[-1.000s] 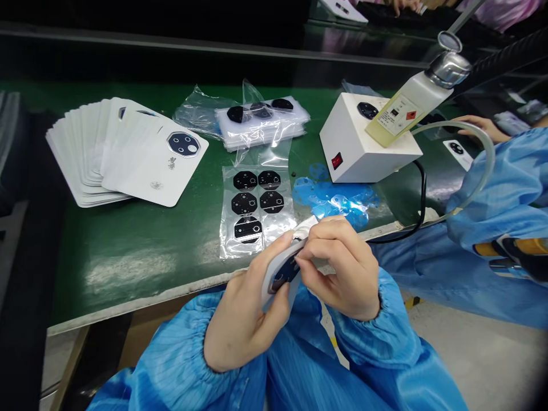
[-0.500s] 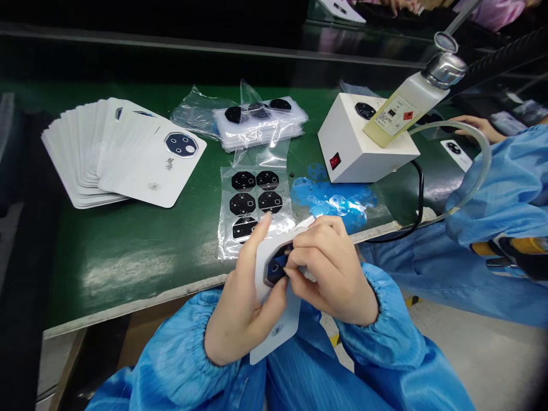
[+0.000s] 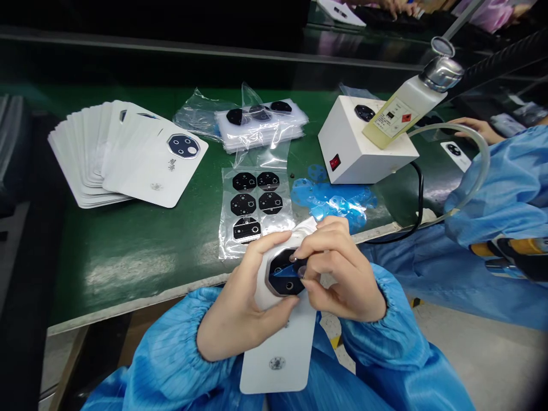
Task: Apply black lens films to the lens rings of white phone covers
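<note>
My left hand [image 3: 240, 311] clamps the white panel [image 3: 274, 348], while my right hand [image 3: 342, 271] covers part of the black octagon [image 3: 279, 285], so I cannot tell whether its fingers [image 3: 321, 244] pinch blue film [image 3: 286, 272].

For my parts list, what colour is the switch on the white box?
The switch is red, seen best in the head view.

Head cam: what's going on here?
A person's left grip holds a white panel over their lap. The right grip is at its black octagon, where a blue sliver shows; what it pinches is unclear. On the bench lie a fan of panels and a heap of blue film.
</note>
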Available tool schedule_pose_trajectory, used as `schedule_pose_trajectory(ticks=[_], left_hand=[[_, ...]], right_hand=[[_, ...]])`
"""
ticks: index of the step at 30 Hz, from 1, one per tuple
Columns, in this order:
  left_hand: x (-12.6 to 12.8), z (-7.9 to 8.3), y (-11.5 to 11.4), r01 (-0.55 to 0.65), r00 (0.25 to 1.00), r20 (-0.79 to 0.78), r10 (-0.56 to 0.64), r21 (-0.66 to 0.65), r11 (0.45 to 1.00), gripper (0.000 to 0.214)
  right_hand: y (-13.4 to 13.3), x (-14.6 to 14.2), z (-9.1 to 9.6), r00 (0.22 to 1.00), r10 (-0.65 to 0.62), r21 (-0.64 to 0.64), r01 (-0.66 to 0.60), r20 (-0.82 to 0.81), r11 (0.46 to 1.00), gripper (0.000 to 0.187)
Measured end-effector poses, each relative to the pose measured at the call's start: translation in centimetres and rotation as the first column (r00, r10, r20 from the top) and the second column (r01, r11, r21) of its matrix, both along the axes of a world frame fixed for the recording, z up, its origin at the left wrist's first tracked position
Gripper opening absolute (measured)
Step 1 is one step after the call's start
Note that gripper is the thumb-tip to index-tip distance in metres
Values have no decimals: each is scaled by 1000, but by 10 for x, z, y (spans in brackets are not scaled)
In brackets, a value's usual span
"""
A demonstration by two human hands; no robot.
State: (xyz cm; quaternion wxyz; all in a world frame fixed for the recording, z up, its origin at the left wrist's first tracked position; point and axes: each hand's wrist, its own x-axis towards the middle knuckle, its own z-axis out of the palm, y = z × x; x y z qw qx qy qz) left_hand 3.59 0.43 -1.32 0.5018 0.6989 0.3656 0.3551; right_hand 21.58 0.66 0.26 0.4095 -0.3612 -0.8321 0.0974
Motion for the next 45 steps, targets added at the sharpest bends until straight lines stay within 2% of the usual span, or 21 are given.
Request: schedule_pose_trajectory(ticks=[3,8,13,17,20,24,26,29,33,35,37,38,39,40,41,42,43,45], left_hand=[[-2,0,2,23,1000,-16,-23,2,1000,70],[-1,-1,3,-12,997,-76,16,54,998,69],[1,-3,4,0,993,-121,10,84,996,71],[1,-3,7,29,995,-98,-27,26,999,75],[-2,-1,9,83,996,-12,-84,-57,995,74],[-3,3,10,123,992,40,-120,-71,990,74],[-3,4,11,145,988,59,-140,-72,987,75],[-1,4,12,165,985,69,-159,-99,981,76],[0,3,11,129,991,-1,-130,-102,986,76],[-1,2,10,116,992,-33,-120,-102,988,76],[-1,0,8,114,992,-47,-120,-109,987,76],[-1,-2,7,116,991,-51,-123,-120,986,76],[0,-4,5,122,990,-53,-130,-131,984,76],[2,-7,2,131,989,-52,-139,-139,982,75],[4,-10,0,144,987,-51,-154,-155,977,75],[7,-14,-3,164,983,-51,-176,-182,970,74],[10,-18,-6,189,977,-55,-205,-220,957,73],[19,-24,-12,235,963,-58,-264,-300,925,72]], right_hand=[[1,-1,-3,999,24,32,-23,-38,999,15],[4,-2,-4,997,56,32,-57,44,998,15],[7,-6,-4,997,-3,36,1,79,999,11],[5,-9,-5,994,-43,89,35,96,995,17],[6,-5,-5,1000,11,53,-11,14,999,20],[12,8,-7,976,170,-33,-175,-135,984,20],[14,13,-12,948,221,-90,-246,-228,965,17],[15,14,-23,888,227,-189,-322,-399,928,11],[16,5,-34,712,84,-257,-357,-697,898,12],[19,4,-35,629,1,-272,-338,-777,901,14],[26,12,-35,635,-80,-303,-251,-768,919,12],[30,19,-36,670,-153,-326,-139,-726,935,9],[35,29,-38,725,-259,-351,26,-638,936,5],[40,40,-40,767,-394,-351,233,-507,907,3],[44,51,-44,773,-545,-318,453,-326,833,5],[48,61,-48,751,-651,-265,609,-111,747,7],[51,70,-52,719,-695,-230,677,2,699,8],[55,82,-59,660,-742,-186,749,122,636,12]])
